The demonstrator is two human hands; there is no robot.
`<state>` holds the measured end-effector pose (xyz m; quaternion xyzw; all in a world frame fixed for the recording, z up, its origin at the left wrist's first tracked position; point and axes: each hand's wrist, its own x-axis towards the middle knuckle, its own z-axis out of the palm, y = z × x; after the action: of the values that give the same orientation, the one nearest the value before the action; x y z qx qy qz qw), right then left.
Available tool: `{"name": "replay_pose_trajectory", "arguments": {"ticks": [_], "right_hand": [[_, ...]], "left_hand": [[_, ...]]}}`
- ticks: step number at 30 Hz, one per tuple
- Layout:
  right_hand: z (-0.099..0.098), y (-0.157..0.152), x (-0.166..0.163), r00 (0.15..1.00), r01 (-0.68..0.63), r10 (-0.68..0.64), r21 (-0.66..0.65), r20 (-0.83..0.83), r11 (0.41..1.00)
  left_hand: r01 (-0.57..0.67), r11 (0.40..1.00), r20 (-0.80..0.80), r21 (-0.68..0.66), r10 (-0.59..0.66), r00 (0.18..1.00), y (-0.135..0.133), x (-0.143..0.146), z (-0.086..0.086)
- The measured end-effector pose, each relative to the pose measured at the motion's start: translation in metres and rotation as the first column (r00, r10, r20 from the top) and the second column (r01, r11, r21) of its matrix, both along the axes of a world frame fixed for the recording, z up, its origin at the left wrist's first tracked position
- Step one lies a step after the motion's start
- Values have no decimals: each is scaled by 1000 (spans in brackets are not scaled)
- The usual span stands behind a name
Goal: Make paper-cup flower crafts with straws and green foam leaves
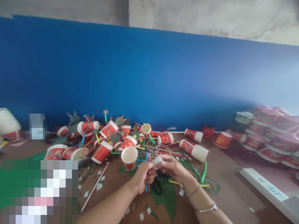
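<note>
My left hand (140,177) is closed around a few drinking straws (148,157), blue and reddish, held upright over the table. In the fingers of my right hand (176,169) is a small roll of clear tape (158,162), close beside the straws. Whether a strip of tape runs to the straws is too small to tell. Black scissors handles (157,186) lie just below my hands, partly over green paper (168,199). Beyond my left hand an open red-and-white paper cup (130,158) stands upright.
Several red paper cups with straws and dark green paper shapes pile up along the blue wall (149,71). Nested cups (195,151) lie to the right. A white power strip (263,183) sits at the right, before stacked cups (275,143). Paper scraps and a pale stick (94,188) litter the brown table.
</note>
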<state>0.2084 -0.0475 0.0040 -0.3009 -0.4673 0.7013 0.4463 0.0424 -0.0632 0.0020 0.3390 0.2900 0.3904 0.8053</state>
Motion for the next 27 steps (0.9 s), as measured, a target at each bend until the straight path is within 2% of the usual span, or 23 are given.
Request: {"name": "replay_pose_trajectory", "arguments": {"ticks": [14,22,27], "right_hand": [[6,-2,-1,989,-94,74,164,124,982],[4,-2,-3,989,-63,44,136,142,989],[12,-6,-8,994,-72,61,128,87,989]], "left_hand": [[46,999,-4,-27,-46,999,1,-2,-1],[30,999,-8,-17,-30,1000,0,-1,-1],[-55,999,-20,0,55,998,1,3,-4]]}}
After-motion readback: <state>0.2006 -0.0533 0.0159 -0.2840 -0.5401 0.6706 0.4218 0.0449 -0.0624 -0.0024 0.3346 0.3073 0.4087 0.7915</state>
